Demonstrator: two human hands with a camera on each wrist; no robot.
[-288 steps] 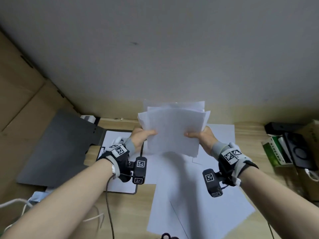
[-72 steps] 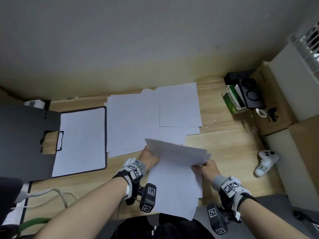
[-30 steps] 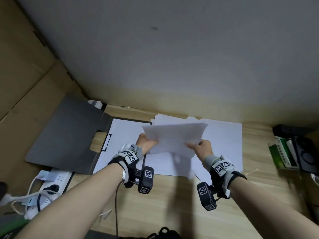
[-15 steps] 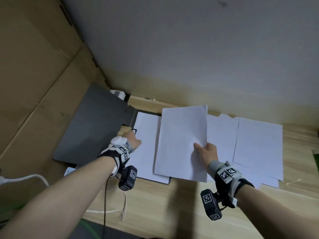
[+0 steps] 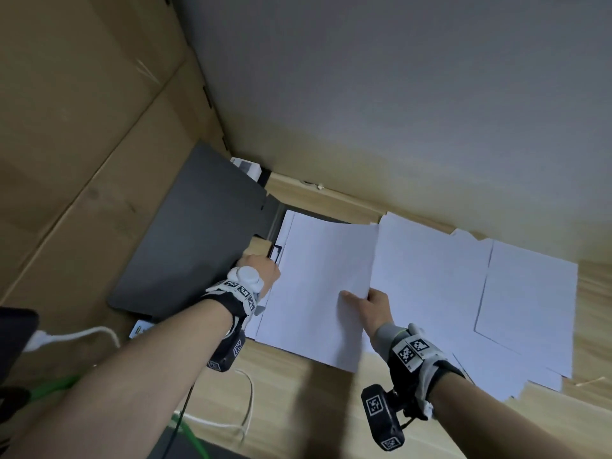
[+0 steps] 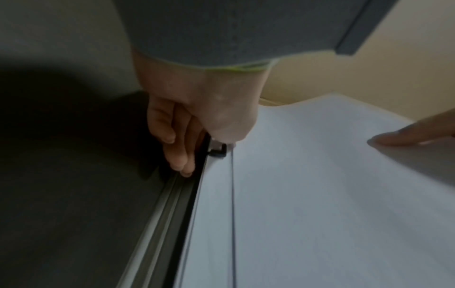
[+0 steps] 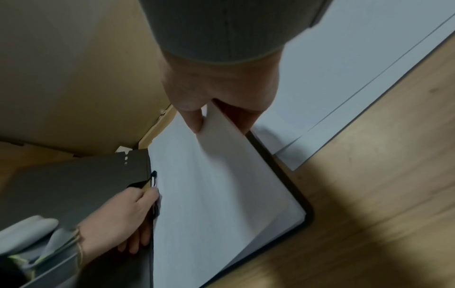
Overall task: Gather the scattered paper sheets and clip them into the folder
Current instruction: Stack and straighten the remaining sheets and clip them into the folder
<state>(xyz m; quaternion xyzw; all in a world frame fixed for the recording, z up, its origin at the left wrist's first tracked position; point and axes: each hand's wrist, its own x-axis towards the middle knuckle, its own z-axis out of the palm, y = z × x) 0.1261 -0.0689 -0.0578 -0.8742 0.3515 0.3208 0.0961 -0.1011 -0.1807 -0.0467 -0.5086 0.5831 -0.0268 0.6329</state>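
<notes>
The dark grey folder (image 5: pixel 185 246) lies open on the wooden desk (image 5: pixel 298 402), its cover flap leaning against a cardboard box (image 5: pixel 82 127) beyond its spine. The left hand (image 5: pixel 260 270) sits at the black wire clip (image 5: pixel 275 252) on the folder's spine edge, thumb pressing the clip and fingers curled down along the spine. The right hand (image 5: pixel 372 304) pinches the near corner of a stack of white sheets (image 5: pixel 318 286), thumb on top and fingers underneath, holding the stack over the folder's inner panel with its spine-side edge near the clip. More loose sheets (image 5: pixel 480 293) lie overlapping on the desk beside the folder, away from its spine.
</notes>
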